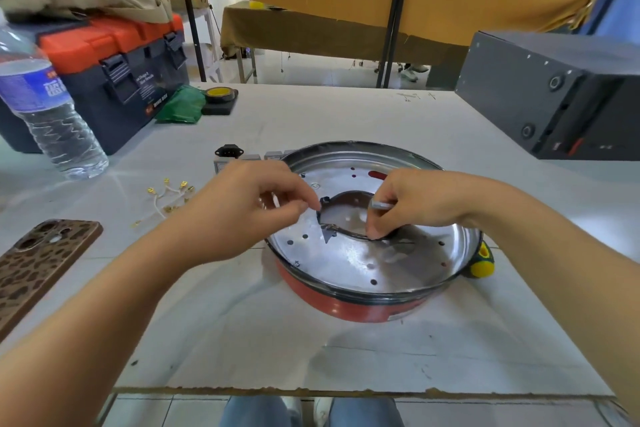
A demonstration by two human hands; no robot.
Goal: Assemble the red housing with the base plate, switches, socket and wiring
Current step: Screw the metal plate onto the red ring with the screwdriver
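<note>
A person works with both hands over the red housing (360, 305), which sits in the centre of the frame on a white table (346, 114) with the shiny metal base plate (346, 260) seated inside its rim. The left hand (249, 204) reaches in from the lower left, thumb and forefinger pinched at the edge of the plate's central cut-out; what they pinch is too small to tell. The right hand (405, 204), coming from the right, holds a small silver part (381, 205) between its curled fingers while its fingertips press on the cut-out's lower edge. Behind the left hand, a black socket (229, 151) and grey switches (249, 159) lie on the table just beside the housing. White wiring (166, 198) with brass terminals lies left of centre. A screwdriver's yellow-and-green handle (481, 260) pokes out at the housing's right edge. A water bottle (45, 104) and an orange-lidded toolbox (114, 59) stand upper left, a patterned phone (38, 267) lies lower left, and a grey metal box (554, 90) sits upper right.
</note>
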